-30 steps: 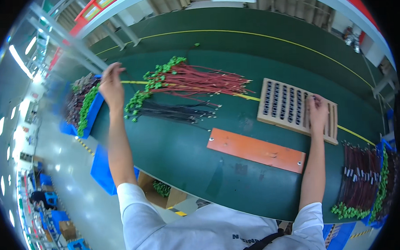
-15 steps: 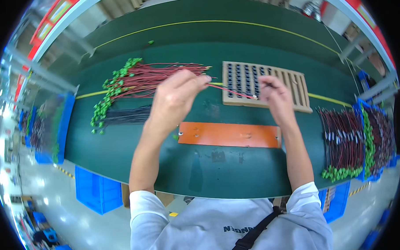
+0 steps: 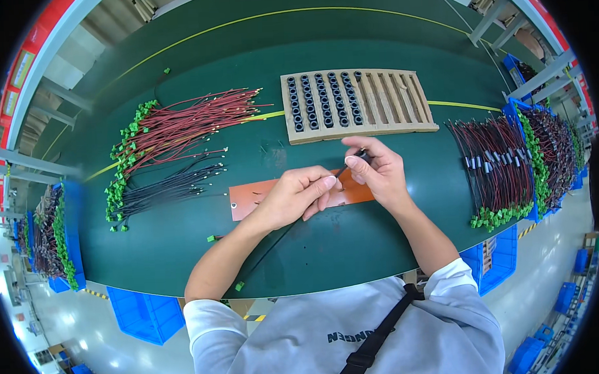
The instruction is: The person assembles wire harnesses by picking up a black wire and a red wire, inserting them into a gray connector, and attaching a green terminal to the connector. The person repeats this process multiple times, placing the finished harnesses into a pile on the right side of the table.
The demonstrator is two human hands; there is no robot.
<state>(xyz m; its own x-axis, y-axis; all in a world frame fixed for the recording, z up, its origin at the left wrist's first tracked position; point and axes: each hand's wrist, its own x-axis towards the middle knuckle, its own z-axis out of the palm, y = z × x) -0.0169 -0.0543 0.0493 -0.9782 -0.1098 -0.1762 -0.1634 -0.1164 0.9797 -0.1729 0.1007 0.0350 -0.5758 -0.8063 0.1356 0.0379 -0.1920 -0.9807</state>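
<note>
At ten o'clock on the green tabletop (image 3: 373, 26) we see red wires (image 3: 185, 125) fanned above black wires (image 3: 167, 189), green plugs at their left ends. At three o'clock lie sleeved wires (image 3: 493, 164). Blue bins (image 3: 146, 317) stand below the edge.

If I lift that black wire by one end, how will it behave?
Probably floppy: the black wire trails slack from the left hand down past the table edge. It looks thin, so likely light. The small green connector at its far end may swing or snag. The right hand pinches the other tip, suggesting that tip needs steadying.
</note>
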